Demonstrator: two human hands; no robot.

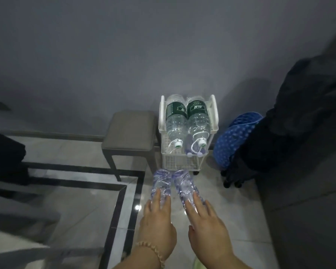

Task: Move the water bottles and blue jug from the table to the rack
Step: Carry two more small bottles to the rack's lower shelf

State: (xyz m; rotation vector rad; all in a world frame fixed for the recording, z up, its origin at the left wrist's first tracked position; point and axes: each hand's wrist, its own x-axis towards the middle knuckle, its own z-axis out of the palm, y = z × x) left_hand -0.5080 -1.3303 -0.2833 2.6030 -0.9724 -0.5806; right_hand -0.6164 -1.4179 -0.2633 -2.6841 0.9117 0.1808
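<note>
Low in the frame, left hand (158, 216) and right hand (206, 220) each hold one clear ribbed bottle, left bottle (162, 184) & right bottle (184, 186). Fingers are curled over the near ends, long axes pointing up-frame. The white rack (188, 163) is straight ahead at frame centre; its top tier has two green-label bottles (186, 121) lying flat. Lower tier looks the free place. Both hands are approx. equally near.

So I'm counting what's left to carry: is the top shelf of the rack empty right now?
No, two large bottles with green labels already lie side by side on the top shelf of the white rack.
</note>
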